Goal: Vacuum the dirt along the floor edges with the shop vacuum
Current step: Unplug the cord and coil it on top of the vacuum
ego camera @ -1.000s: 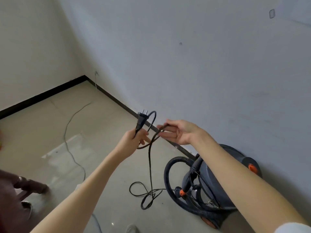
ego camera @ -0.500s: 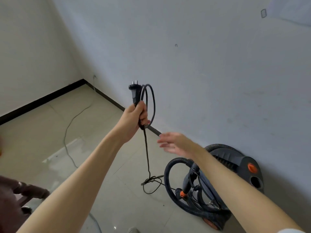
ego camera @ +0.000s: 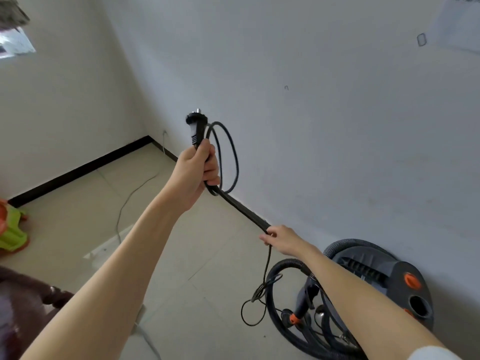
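shop vacuum (ego camera: 384, 279) down at lower right on the tiled floor (ego camera: 78, 229), close against the white wall (ego camera: 337, 126), dark grey body with orange knobs and an open round port on the lid. ribbed black hose (ego camera: 275, 302) looped in front of it, resting on the tiles, with an orange collar near the low end of the loop. power cord (ego camera: 241, 206) running up from a loose tangle on the floor beside the hose. left hand (ego camera: 197, 172) raised high, fingers curled tight round the cord just under the black plug (ego camera: 196, 128), prongs pointing up, one hanging loop of cord beside the knuckles. right hand (ego camera: 281, 240) lower and nearer the vacuum, fingers curled over the cord where it bends downward, cord drawn straight between the two hands. black baseboard (ego camera: 78, 170) along the far wall into the corner. thin pale cable (ego camera: 130, 201) trailing across the tiles toward that corner. green and orange plastic thing (ego camera: 11, 229) at the left edge, partly cut off. dark wooden furniture (ego camera: 28, 300) at lower left, too cropped to name further.
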`<control>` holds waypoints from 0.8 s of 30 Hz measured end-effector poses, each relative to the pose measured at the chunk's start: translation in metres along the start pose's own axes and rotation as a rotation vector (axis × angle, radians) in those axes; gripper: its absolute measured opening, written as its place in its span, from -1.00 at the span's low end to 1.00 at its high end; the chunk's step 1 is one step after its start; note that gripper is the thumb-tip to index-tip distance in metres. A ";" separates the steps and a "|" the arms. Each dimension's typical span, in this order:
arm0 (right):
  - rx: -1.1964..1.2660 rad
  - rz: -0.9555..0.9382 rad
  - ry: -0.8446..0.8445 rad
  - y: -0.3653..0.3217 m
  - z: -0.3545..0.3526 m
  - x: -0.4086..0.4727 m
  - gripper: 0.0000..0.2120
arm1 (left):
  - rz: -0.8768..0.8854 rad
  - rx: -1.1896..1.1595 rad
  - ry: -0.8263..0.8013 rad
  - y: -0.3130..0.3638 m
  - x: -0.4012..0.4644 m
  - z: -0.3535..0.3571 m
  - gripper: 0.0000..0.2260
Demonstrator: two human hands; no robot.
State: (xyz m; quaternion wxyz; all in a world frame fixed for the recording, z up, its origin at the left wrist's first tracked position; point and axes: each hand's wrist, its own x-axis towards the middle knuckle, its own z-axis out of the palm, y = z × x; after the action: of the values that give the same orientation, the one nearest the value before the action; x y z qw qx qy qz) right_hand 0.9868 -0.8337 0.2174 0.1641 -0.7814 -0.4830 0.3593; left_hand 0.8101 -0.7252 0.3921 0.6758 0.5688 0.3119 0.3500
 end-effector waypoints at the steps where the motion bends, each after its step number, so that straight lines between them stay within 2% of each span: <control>1: -0.002 0.005 0.005 0.003 -0.001 0.001 -0.68 | 0.000 -0.003 0.007 -0.002 -0.001 -0.001 -0.72; 3: 0.074 0.035 0.023 0.008 0.001 0.003 -0.71 | 0.006 0.051 0.001 -0.006 -0.004 0.000 -0.73; 8: 0.560 0.263 0.023 0.018 0.002 -0.009 -0.69 | 0.002 0.352 0.007 -0.036 -0.012 0.003 -0.74; 12: 0.824 0.350 -0.079 0.020 0.000 -0.023 -0.71 | 0.046 0.775 0.016 -0.083 -0.026 0.007 -0.74; 16: 1.027 0.450 -0.142 0.020 0.001 -0.030 -0.75 | 0.031 1.037 -0.116 -0.137 -0.041 0.004 -0.77; 19: 1.187 0.519 -0.118 0.021 0.003 -0.027 -0.73 | -0.075 1.083 -0.232 -0.182 -0.051 0.000 -0.79; 24: 1.393 0.555 -0.115 0.022 0.008 -0.018 -0.73 | -0.305 0.881 -0.209 -0.238 -0.066 0.002 -0.89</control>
State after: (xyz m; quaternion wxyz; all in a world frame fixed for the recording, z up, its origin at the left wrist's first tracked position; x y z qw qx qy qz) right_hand 0.9898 -0.8608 0.2060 0.4983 -0.5702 0.0630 0.6501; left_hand 0.8023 -0.8067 0.1591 0.4415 0.7811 0.4409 0.0223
